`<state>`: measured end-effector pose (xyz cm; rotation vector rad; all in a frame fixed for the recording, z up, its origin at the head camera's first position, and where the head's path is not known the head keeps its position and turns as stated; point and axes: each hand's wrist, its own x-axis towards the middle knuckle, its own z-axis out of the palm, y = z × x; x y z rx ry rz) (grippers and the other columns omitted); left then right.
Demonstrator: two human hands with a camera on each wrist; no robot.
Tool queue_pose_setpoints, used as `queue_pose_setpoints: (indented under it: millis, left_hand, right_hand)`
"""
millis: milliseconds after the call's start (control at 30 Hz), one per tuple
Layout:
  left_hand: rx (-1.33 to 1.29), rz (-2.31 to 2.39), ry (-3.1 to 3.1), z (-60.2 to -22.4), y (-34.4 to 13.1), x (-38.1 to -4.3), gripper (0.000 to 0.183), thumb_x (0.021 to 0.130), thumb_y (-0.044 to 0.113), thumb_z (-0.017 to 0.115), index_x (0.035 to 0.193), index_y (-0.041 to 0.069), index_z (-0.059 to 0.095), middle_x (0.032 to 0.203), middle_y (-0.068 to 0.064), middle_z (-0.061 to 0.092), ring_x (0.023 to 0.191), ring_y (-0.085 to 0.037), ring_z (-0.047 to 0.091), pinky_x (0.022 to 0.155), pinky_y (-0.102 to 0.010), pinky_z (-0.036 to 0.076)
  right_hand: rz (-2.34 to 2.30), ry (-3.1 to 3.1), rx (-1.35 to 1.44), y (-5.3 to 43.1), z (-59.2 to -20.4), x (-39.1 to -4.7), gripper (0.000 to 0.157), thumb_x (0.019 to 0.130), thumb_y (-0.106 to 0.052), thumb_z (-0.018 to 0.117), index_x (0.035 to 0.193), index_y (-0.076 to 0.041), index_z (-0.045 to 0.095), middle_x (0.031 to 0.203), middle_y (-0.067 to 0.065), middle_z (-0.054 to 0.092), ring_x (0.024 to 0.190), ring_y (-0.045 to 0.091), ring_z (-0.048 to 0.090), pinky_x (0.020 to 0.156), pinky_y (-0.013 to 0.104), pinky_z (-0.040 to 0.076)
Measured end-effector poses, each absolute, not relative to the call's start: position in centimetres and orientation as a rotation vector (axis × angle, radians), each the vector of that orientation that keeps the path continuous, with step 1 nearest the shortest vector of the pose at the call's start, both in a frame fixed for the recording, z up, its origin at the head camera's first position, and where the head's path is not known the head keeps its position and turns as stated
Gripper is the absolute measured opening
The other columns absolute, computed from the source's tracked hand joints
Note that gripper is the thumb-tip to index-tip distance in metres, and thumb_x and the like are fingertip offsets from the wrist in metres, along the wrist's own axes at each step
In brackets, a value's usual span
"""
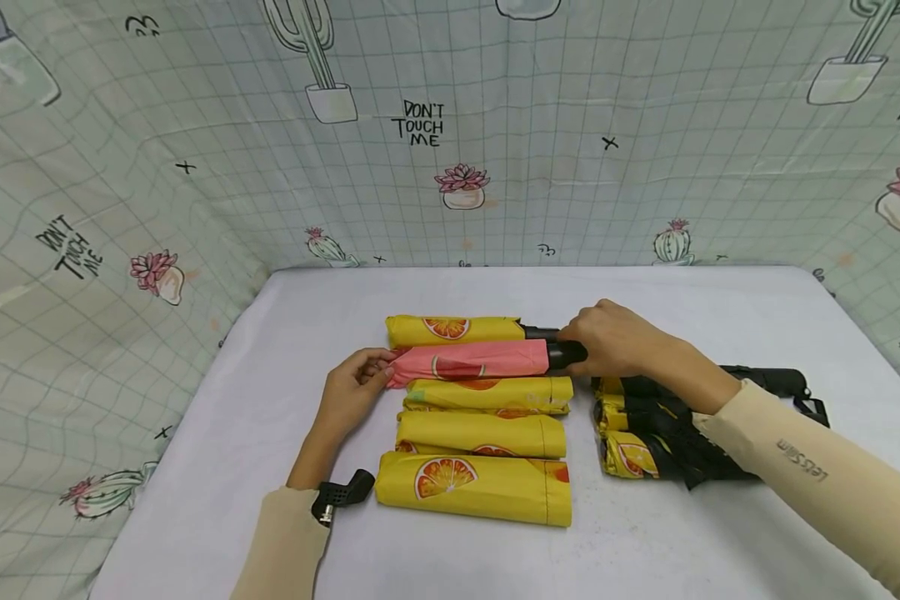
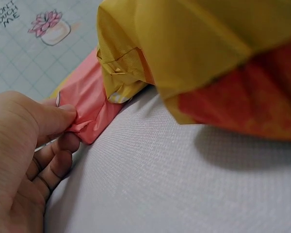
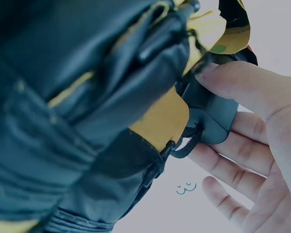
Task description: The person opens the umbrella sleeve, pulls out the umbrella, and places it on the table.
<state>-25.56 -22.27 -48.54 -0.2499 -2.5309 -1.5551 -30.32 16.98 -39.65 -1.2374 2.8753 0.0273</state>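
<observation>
A folded umbrella in a pink watermelon-print sleeve (image 1: pixel 495 359) lies across the table, its black handle (image 1: pixel 566 355) sticking out on the right. At the left end of that sleeve, my left hand (image 1: pixel 354 390) pinches the pink cloth (image 2: pixel 89 97) between thumb and fingers. My right hand (image 1: pixel 607 337) is at the handle end; in the right wrist view its thumb and fingers grip a black handle (image 3: pixel 211 114) with a cord loop. Just behind lies another umbrella in a yellow orange-print sleeve (image 1: pixel 457 330), its black end partly hidden by the right hand.
In front lie three yellow fruit-print sleeves (image 1: pixel 487 395), (image 1: pixel 480 433), (image 1: pixel 487 490) side by side. Under the right forearm sits a group of black-and-yellow folded umbrellas (image 1: pixel 663 429). Patterned cloth (image 1: pixel 390 192) rises along the white table's (image 1: pixel 307 308) back and sides.
</observation>
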Motion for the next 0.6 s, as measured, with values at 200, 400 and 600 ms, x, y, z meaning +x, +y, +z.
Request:
queue_pose_setpoints:
  millis: [200, 400, 600]
  left_hand:
    - [-0.291, -1.530, -2.523, -48.7, -22.4, -25.6, 0.019, 0.097, 0.013, 0.068, 0.115, 0.008, 0.070, 0.098, -0.007, 0.068, 0.086, -0.018, 0.061, 0.072, -0.021, 0.048]
    - [-0.280, -1.522, -2.533, -48.5, -22.4, -25.7, 0.017, 0.097, 0.011, 0.068, 0.114, 0.009, 0.070, 0.097, -0.006, 0.067, 0.085, -0.017, 0.061, 0.071, -0.021, 0.048]
    - [-0.265, -1.518, -2.548, -48.6, -22.4, -25.6, 0.017, 0.097, 0.013, 0.068, 0.114, 0.009, 0.070, 0.098, -0.006, 0.067, 0.085, -0.018, 0.061, 0.072, -0.023, 0.049]
  right_hand:
    - [0.049, 2.891, -1.218, 17.3, -39.4, -30.4, 0.035, 0.078, -0.032, 0.085, 0.104, -0.011, 0.076, 0.092, 0.000, 0.072, 0.084, 0.022, 0.062, 0.086, 0.050, 0.045]
    - [0.047, 2.893, -1.228, 17.7, -39.2, -30.5, 0.036, 0.078, -0.031, 0.085, 0.105, -0.010, 0.076, 0.096, 0.002, 0.073, 0.088, 0.024, 0.063, 0.088, 0.051, 0.045]
    - [0.026, 2.902, -1.225, 18.5, -39.1, -30.6, 0.034, 0.078, -0.028, 0.083, 0.106, -0.011, 0.076, 0.096, 0.000, 0.073, 0.088, 0.023, 0.063, 0.088, 0.051, 0.045]
